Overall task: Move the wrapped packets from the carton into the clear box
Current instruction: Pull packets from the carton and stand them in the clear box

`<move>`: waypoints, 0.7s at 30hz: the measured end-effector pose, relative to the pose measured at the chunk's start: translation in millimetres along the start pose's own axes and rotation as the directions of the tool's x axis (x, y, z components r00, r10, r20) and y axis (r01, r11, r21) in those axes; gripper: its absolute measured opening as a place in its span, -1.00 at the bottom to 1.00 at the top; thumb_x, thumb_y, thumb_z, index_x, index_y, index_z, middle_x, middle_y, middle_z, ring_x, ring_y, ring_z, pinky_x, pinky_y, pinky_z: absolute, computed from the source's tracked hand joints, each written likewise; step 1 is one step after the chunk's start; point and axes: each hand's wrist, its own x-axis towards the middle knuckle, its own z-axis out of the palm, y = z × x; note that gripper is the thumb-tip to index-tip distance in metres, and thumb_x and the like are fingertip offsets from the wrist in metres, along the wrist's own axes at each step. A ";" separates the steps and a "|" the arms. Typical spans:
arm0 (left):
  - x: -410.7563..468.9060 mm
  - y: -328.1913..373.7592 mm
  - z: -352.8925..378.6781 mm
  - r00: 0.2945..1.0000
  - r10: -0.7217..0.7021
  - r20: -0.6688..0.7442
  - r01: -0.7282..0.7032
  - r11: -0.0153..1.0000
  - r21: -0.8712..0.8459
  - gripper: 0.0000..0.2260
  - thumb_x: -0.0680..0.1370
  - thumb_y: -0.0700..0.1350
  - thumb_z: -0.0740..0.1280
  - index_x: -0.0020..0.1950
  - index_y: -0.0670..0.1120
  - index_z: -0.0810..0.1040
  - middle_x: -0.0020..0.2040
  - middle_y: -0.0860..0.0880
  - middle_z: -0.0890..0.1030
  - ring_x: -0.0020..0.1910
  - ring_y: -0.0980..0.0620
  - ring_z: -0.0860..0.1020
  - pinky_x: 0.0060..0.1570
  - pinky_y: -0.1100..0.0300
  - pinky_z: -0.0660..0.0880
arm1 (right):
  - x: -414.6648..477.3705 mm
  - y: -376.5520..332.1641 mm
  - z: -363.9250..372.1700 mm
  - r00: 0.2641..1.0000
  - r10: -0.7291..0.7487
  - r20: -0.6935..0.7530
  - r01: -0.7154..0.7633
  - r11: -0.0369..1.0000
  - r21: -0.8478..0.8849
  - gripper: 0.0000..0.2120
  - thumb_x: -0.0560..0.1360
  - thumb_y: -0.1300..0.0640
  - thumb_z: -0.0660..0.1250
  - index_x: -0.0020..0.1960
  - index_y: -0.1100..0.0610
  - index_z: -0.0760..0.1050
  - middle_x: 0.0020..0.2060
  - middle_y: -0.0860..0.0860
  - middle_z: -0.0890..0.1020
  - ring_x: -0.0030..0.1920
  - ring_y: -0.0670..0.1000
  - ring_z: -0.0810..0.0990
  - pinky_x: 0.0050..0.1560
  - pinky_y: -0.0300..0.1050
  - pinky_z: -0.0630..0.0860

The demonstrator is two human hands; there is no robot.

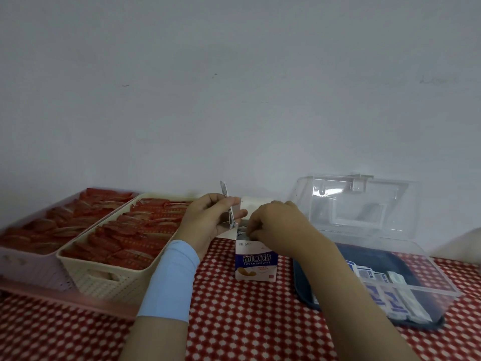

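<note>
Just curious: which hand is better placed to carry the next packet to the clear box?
Probably the right hand: its fingers are at the open carton, and the clear box sits right of it. The left hand holds a packet, farther away.

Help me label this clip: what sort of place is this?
Probably a room at home, set up for sorting: plain wall, red patterned tablecloth, plastic baskets of red sachets, clear box.

White-and-blue bandage carton [256, 264], upright at mid-table, top flaps open. Blue-and-white wrapped packets [385, 290] lying in overlapping rows along the near wall of the clear box [442, 280] by the table's right edge, lid raised. A thin few more pinched upright in the left hand [208, 217], just above the carton.
</note>
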 end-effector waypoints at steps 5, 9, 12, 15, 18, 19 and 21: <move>0.8 -1.1 0.3 1.000 0.008 0.000 -0.008 0.997 0.079 -0.87 0.49 -0.21 0.47 -0.09 -0.20 0.54 0.02 -0.20 0.70 -0.04 -0.16 0.71 0.11 -0.17 0.59 | 0.7 0.3 0.5 0.998 -0.006 0.063 0.004 1.000 0.031 -0.83 0.58 -0.05 0.30 0.03 -0.17 0.68 -0.06 -0.19 0.68 0.03 -0.09 0.53 0.25 -0.04 0.31; 1.4 -2.5 1.1 1.000 0.025 -0.010 -0.024 0.992 0.125 -0.84 0.49 -0.20 0.48 -0.08 -0.21 0.53 0.00 -0.21 0.71 -0.06 -0.14 0.71 0.06 -0.12 0.62 | -2.3 3.3 -2.9 0.997 0.038 0.070 -0.050 0.984 0.171 -0.82 0.59 0.01 0.28 0.00 -0.08 0.67 -0.09 -0.15 0.67 -0.03 -0.08 0.57 0.21 -0.03 0.44; 2.3 -3.7 0.5 0.998 0.041 -0.046 -0.035 0.990 0.134 -0.86 0.50 -0.22 0.47 -0.10 -0.21 0.53 -0.02 -0.28 0.69 -0.11 -0.14 0.71 -0.03 -0.04 0.65 | -4.7 9.3 -11.1 0.992 0.125 -0.026 -0.102 0.900 0.424 -0.88 0.60 0.09 0.30 -0.03 -0.05 0.61 -0.09 -0.13 0.65 -0.08 -0.11 0.59 0.05 -0.11 0.58; 2.2 -3.5 0.1 0.995 0.063 -0.072 -0.052 0.987 0.149 -0.86 0.50 -0.22 0.47 -0.06 -0.24 0.56 -0.05 -0.24 0.70 -0.12 -0.13 0.72 -0.05 -0.04 0.65 | -6.0 11.4 -15.7 0.981 0.178 -0.078 -0.111 0.841 0.530 -0.87 0.60 0.14 0.32 0.04 -0.03 0.62 -0.08 -0.12 0.65 -0.07 -0.11 0.60 0.00 -0.19 0.57; 0.7 -2.6 1.8 0.995 0.071 -0.067 -0.060 0.986 0.159 -0.85 0.50 -0.21 0.48 -0.04 -0.25 0.56 -0.09 -0.17 0.72 -0.12 -0.11 0.72 -0.04 -0.06 0.65 | -8.2 13.0 -12.5 0.991 0.132 0.038 -0.132 0.849 0.512 -0.75 0.61 0.14 0.31 0.26 -0.01 0.58 0.01 -0.09 0.65 0.01 -0.09 0.61 0.04 -0.22 0.55; 0.2 -2.3 2.5 0.996 0.073 -0.060 -0.062 0.984 0.164 -0.86 0.51 -0.21 0.47 -0.05 -0.24 0.56 -0.09 -0.17 0.72 -0.11 -0.11 0.72 -0.03 -0.06 0.65 | -8.5 13.3 -12.0 0.991 0.104 0.078 -0.129 0.857 0.498 -0.75 0.61 0.13 0.31 0.26 0.00 0.59 0.01 -0.09 0.66 0.00 -0.10 0.62 0.03 -0.22 0.56; -0.5 -1.9 3.2 0.996 0.075 -0.048 -0.066 0.983 0.171 -0.87 0.52 -0.21 0.45 -0.07 -0.23 0.54 -0.09 -0.17 0.72 -0.10 -0.11 0.72 -0.02 -0.05 0.65 | -8.7 13.5 -12.8 0.993 0.085 0.084 -0.115 0.869 0.481 -0.80 0.60 0.14 0.32 0.17 0.01 0.65 -0.01 -0.08 0.68 -0.02 -0.09 0.63 0.03 -0.20 0.57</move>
